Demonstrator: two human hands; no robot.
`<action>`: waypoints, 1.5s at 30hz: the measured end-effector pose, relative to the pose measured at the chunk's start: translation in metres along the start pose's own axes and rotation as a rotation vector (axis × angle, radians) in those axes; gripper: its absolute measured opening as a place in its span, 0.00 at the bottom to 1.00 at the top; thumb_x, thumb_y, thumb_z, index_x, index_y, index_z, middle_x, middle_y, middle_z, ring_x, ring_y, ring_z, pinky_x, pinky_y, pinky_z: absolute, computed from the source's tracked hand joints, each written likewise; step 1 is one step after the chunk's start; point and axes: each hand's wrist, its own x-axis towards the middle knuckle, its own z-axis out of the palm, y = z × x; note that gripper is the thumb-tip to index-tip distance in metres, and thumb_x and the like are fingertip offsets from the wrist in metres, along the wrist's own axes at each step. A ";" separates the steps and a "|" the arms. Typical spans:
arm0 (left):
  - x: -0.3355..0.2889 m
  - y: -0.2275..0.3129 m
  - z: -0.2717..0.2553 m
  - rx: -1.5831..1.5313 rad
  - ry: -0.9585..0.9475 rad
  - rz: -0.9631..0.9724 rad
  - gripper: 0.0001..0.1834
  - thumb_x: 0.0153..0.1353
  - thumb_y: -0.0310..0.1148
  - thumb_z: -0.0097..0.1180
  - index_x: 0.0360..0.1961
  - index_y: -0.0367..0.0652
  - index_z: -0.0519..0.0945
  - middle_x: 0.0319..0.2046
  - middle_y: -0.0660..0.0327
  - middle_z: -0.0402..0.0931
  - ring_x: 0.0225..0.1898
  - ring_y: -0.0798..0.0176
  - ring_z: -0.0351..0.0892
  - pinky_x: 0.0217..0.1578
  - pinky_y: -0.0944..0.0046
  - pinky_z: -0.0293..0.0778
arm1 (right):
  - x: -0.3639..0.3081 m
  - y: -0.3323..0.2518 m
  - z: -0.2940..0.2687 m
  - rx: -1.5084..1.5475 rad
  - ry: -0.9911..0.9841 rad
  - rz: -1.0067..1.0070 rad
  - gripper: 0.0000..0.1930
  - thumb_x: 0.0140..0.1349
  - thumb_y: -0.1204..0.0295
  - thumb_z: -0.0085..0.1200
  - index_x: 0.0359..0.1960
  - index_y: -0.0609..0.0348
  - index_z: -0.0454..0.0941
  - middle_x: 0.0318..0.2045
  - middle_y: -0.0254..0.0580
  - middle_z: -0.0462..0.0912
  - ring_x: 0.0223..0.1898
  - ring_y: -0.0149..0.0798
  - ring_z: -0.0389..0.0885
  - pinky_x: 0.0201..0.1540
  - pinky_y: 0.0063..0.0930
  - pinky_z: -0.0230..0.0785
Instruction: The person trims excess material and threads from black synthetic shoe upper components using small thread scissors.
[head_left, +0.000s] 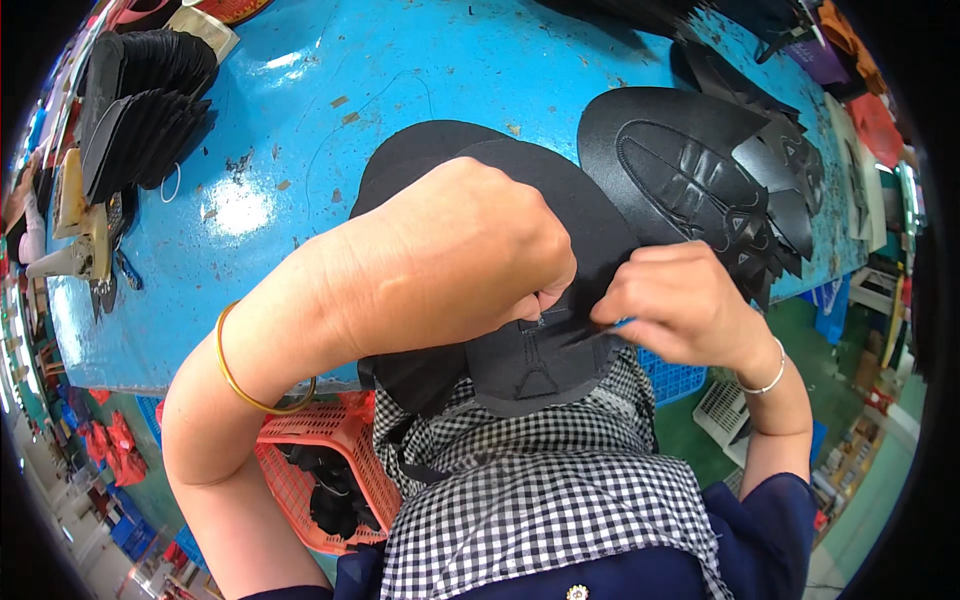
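A black shoe upper (535,372) lies before me at the table's near edge, dull side up, with stitched lines on it. My left hand (490,235) is closed over its middle, fingertips pinched down at the stitching; exactly what they pinch is hidden. Just to the right, my right hand (680,300) is closed round a thin dark tool (590,333) with a bit of blue by the fingers. Motion smears it, so its kind is unclear. More black pieces (430,140) lie beneath and beyond the upper.
Glossy black shoe uppers (660,150) overlap on the blue table (480,60) at right. Bundled black pieces (150,110) stand at far left. Below the table edge are an orange basket (290,480) holding black pieces and a blue crate (672,378). A checked apron (540,500) covers my lap.
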 end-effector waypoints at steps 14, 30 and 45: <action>0.005 -0.025 -0.007 -0.202 0.056 -0.070 0.08 0.49 0.32 0.68 0.24 0.41 0.81 0.20 0.60 0.75 0.29 0.51 0.76 0.40 0.56 0.73 | 0.013 -0.006 0.009 0.013 0.014 0.085 0.11 0.53 0.74 0.65 0.33 0.52 0.73 0.20 0.34 0.73 0.23 0.39 0.79 0.20 0.36 0.66; 0.006 -0.023 -0.006 -0.174 0.047 -0.120 0.07 0.52 0.29 0.64 0.23 0.39 0.79 0.18 0.56 0.72 0.26 0.49 0.73 0.34 0.55 0.71 | 0.014 -0.005 0.011 -0.460 0.127 0.099 0.11 0.53 0.72 0.64 0.35 0.52 0.73 0.20 0.34 0.71 0.22 0.38 0.78 0.21 0.33 0.69; -0.019 -0.023 0.000 -0.396 0.269 -0.143 0.05 0.65 0.29 0.59 0.37 0.39 0.79 0.23 0.65 0.72 0.28 0.65 0.72 0.40 0.65 0.70 | 0.031 -0.006 -0.002 -0.248 0.113 0.232 0.14 0.62 0.59 0.64 0.35 0.53 0.75 0.22 0.35 0.80 0.25 0.42 0.82 0.24 0.36 0.69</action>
